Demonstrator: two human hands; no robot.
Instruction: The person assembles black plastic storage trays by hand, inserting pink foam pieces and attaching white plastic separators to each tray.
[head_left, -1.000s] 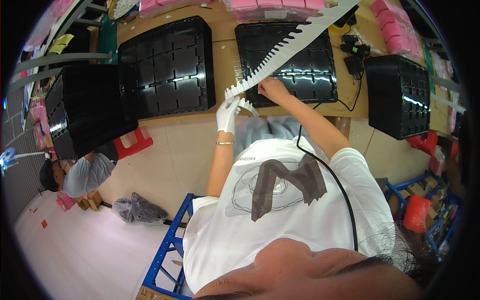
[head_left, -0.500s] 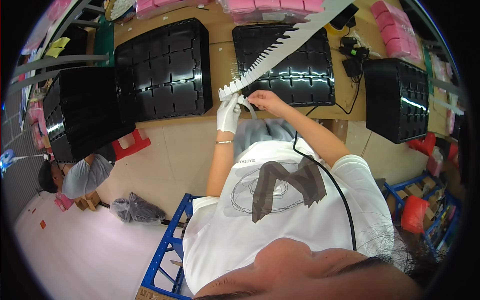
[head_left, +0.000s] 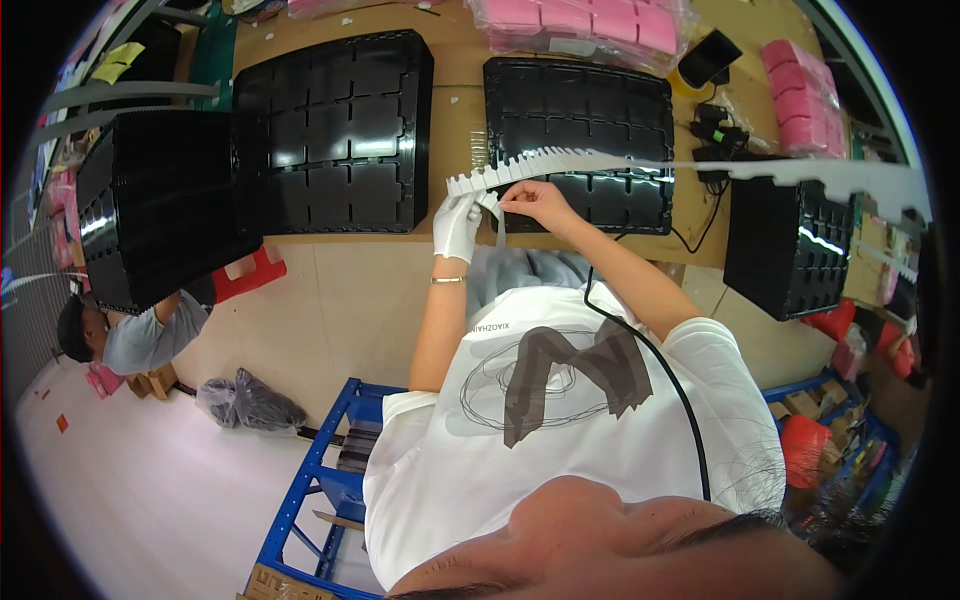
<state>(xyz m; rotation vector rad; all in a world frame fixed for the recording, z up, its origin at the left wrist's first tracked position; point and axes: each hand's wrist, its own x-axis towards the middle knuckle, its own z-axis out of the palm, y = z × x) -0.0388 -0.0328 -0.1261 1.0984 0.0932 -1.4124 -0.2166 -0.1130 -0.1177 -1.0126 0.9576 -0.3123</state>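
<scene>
At the desk's left edge a stack of black trays [head_left: 150,215] stands with nothing visible in its top pockets, and beside it a wide black tray [head_left: 335,125] lies flat with every compartment bare, so as far as can be judged no filling has begun on this side. Near the desk's front edge, at its middle, the gloved left hand [head_left: 458,225] pinches the near end of the white toothed strip [head_left: 640,165], its grip closed on that end. Just beside it the bare right hand [head_left: 535,200] is closed on the same strip, fingertips at a thin tail that hangs down from it. The strip runs from both hands out over the middle tray [head_left: 580,115] toward the right edge, held in the air rather than resting in any pocket. That tray too looks empty. At the right edge another stack of trays [head_left: 790,245] waits, and pink packs [head_left: 590,20] lie along the back edge. Judging by this, the work on the strip is at an early stage, with all trays left to serve.
</scene>
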